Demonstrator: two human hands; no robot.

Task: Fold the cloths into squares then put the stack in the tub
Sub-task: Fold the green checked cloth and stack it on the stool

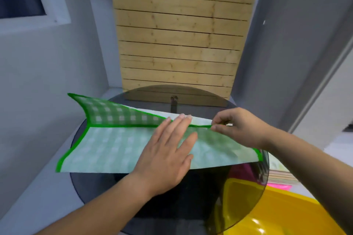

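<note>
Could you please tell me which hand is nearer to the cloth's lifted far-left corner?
Left. The left hand presses flat on the green cloth, to the right of that lifted corner; the right hand pinches the cloth farther right.

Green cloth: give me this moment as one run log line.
cloth: partly folded on glass table | left hand: flat, pressing it | right hand: pinching hem | yellow tub: partly under table

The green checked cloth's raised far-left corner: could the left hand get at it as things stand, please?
Probably yes: the left hand lies flat on the green checked cloth, holding nothing, and only bare cloth lies between it and that corner.
</note>
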